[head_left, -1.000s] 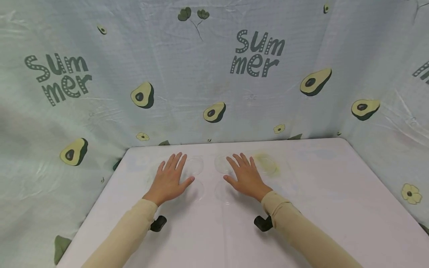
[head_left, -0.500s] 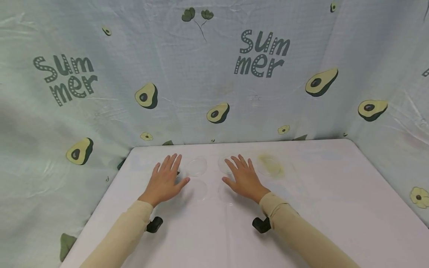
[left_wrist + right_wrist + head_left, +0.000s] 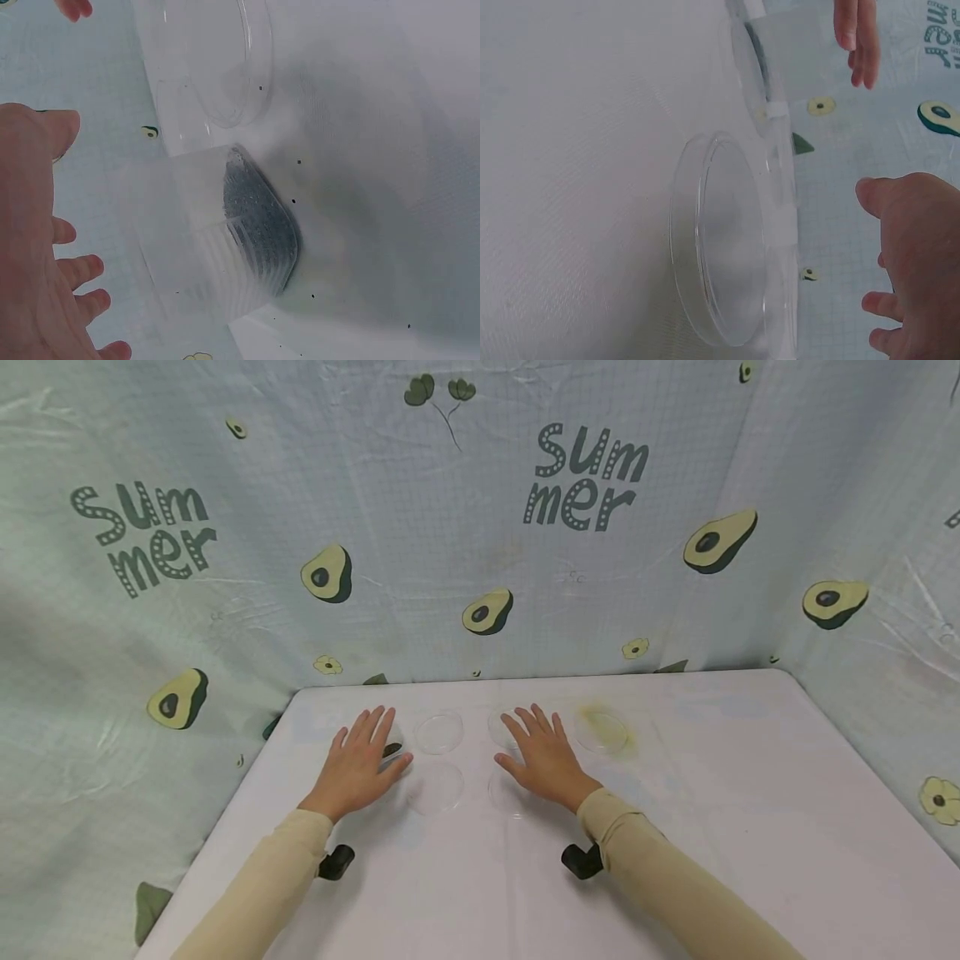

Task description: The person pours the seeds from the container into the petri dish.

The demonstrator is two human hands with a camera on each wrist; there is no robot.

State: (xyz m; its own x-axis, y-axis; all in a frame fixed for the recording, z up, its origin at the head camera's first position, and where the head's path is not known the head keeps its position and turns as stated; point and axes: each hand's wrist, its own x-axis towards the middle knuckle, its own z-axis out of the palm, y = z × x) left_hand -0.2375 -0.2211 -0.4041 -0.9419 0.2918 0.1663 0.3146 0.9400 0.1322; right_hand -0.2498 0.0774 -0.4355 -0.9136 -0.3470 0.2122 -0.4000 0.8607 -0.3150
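My left hand (image 3: 352,768) hovers over the table's left part, fingers spread, holding nothing. Just beside its thumb stands a clear plastic container (image 3: 187,247) with ribbed walls; the hand covers most of it in the head view. Inside lies a heap of dark fine material (image 3: 259,217), whose kind I cannot tell. To the right my right hand (image 3: 551,760) also hovers with spread, straight fingers and nothing in its grasp. Below it is a clear round dish (image 3: 697,247), partly hidden in the head view. Another clear round dish (image 3: 438,732) lies between the hands.
Further clear round dishes lie on the white table (image 3: 735,793), one of them a dish (image 3: 602,732) over a yellowish patch right of the right hand. Tiny dark specks (image 3: 298,162) dot the left wrist view. An avocado-print curtain (image 3: 420,543) encloses the table's back and sides.
My left hand has drifted left and slightly down, bringing the dark material beside it into sight. The right hand has barely moved. The head view has shifted slightly.
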